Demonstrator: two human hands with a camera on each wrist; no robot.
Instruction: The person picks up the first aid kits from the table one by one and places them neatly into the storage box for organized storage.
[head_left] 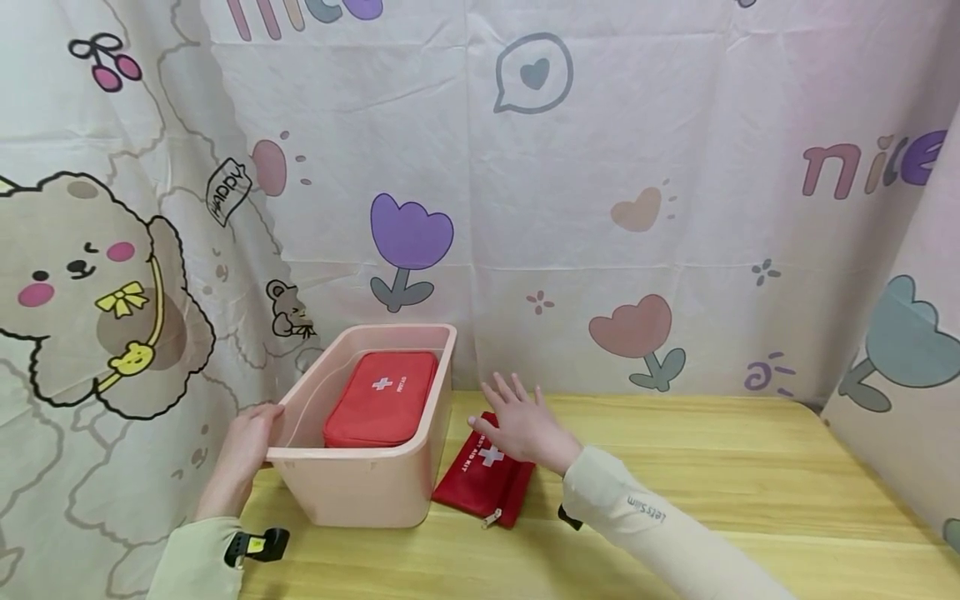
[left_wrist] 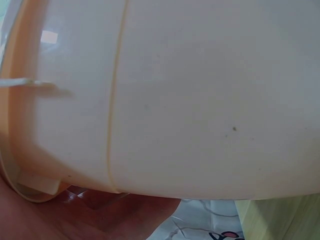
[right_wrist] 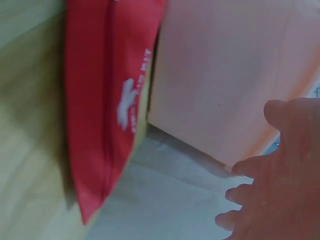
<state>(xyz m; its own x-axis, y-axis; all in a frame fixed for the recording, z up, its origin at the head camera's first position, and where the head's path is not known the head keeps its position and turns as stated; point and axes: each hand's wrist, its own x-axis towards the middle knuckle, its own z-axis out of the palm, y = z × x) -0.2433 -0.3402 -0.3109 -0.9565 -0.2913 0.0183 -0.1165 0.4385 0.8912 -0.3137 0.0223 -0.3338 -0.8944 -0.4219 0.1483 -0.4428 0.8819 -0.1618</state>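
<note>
My left hand [head_left: 243,446] grips the near left corner of a pale pink plastic bin [head_left: 360,492], its fingers over the rim. In the left wrist view the bin's outer wall [left_wrist: 200,100] fills most of the picture, with part of the hand under the rim. A red first aid case [head_left: 405,417] with a white cross lies inside the bin. To the bin's right, a flat red first aid pouch [head_left: 472,483] with a zipper rests on the table. Above that pouch hovers my right hand [head_left: 525,429], fingers spread and holding nothing.
The bin and pouch stand on a light wooden table [head_left: 675,475], which extends to the right. A printed cloth curtain [head_left: 540,208] hangs behind the table and along both sides. Each wrist carries a small black camera on a strap.
</note>
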